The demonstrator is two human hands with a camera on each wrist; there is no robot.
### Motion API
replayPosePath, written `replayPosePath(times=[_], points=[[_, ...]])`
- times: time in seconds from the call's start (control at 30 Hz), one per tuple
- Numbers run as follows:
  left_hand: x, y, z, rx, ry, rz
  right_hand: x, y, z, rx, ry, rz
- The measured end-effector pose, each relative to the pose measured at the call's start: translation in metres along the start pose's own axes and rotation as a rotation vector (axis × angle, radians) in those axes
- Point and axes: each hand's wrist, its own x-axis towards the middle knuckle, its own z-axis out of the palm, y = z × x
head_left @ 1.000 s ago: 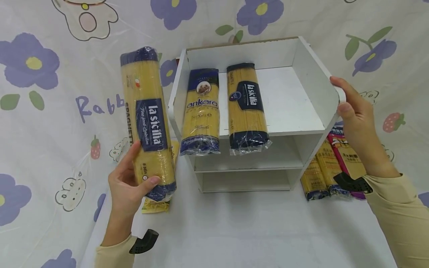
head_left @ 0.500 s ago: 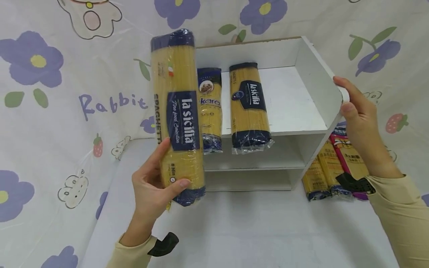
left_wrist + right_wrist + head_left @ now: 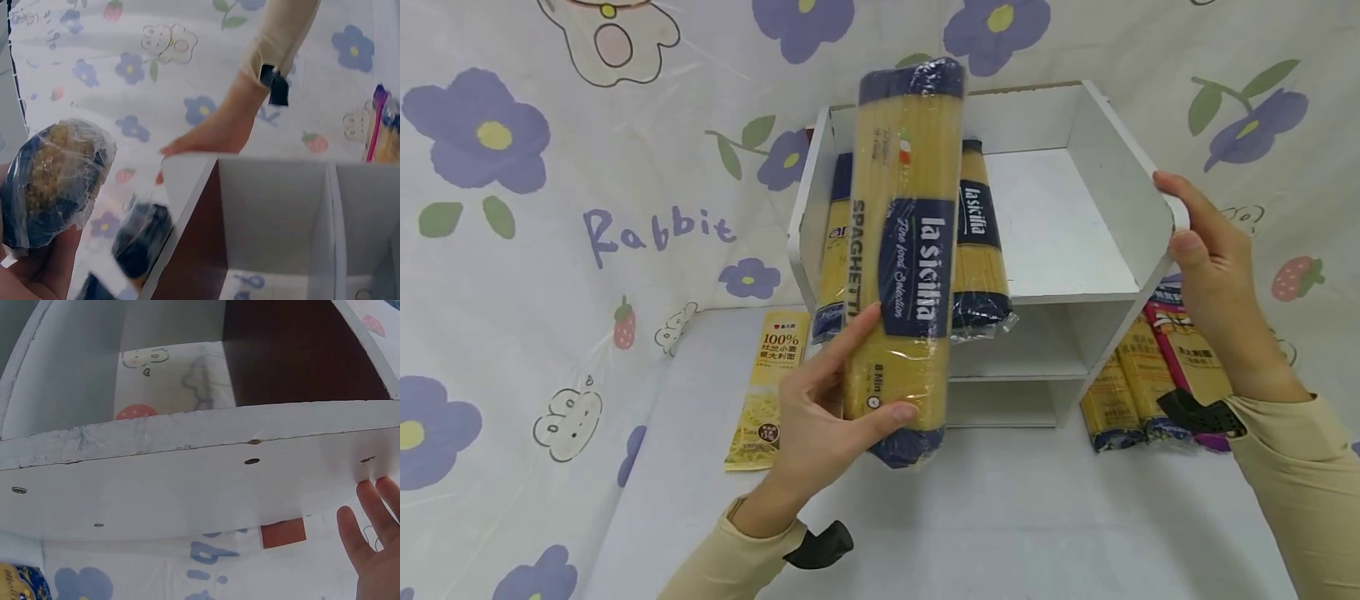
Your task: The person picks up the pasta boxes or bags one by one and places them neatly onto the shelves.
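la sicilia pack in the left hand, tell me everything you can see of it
The la sicilia pack is a long bundle of yellow spaghetti in shiny clear wrap, with dark blue ends and a dark blue label lettered in white. "SPAGHETTI" runs along one side. The left hand grips its lower part, holding it lengthwise up the head view, apart from the white shelf unit.

The held package point(image 3: 904, 262) read "la sicilia", "Fine food Selection", "SPAGHETTI" and "8 Min"; the shelved package point(image 3: 982, 242) "la sicilia"; the yellow packet point(image 3: 766, 387) "100%"; the backdrop point(image 3: 658, 175) "Rabbit"
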Motion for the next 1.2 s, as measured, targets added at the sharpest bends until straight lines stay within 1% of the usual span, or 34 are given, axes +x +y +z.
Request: replayPosePath(times=[0.13, 0.23, 0.43, 0.6, 0.67, 0.77, 0.87, 0.93, 1.0, 1.03, 1.13, 1.2], points=[[0.004, -0.009, 0.021, -0.026, -0.034, 0.023, 0.0, -0.002, 0.001, -0.018, 0.007, 0.023], [0.008, -0.018, 0.037, -0.046, -0.06, 0.039, -0.001, -0.002, 0.001, -0.016, 0.009, 0.023], [0.015, -0.027, 0.064, -0.08, -0.096, 0.043, -0.002, -0.002, 0.001, -0.039, 0.015, 0.021], [0.018, -0.036, 0.088, -0.104, -0.129, 0.067, -0.001, 0.0, 0.001, -0.056, 0.016, -0.005], [0.019, -0.041, 0.098, -0.131, -0.142, 0.073, 0.0, 0.0, 0.001, -0.046, 0.013, -0.014], [0.02, -0.05, 0.111, -0.163, -0.142, 0.071, 0.0, -0.001, 0.001, -0.08, 0.012, -0.011], [0.022, -0.061, 0.125, -0.183, -0.134, 0.058, 0.0, -0.002, 0.001, -0.064, 0.011, -0.005], [0.022, -0.068, 0.133, -0.173, -0.125, 0.052, 0.0, -0.002, 0.002, -0.058, 0.011, -0.005], [0.022, -0.074, 0.14, -0.165, -0.111, 0.028, -0.001, -0.002, 0.002, -0.045, 0.015, -0.006], [0.023, -0.076, 0.143, -0.157, -0.104, 0.015, -0.001, -0.002, 0.002, -0.058, 0.017, -0.003], [0.023, -0.08, 0.151, -0.115, -0.086, -0.023, -0.001, -0.003, 0.002, -0.113, 0.031, 0.011], [0.025, -0.082, 0.154, -0.053, -0.087, -0.038, -0.002, -0.003, 0.002, -0.126, 0.031, 0.017]])
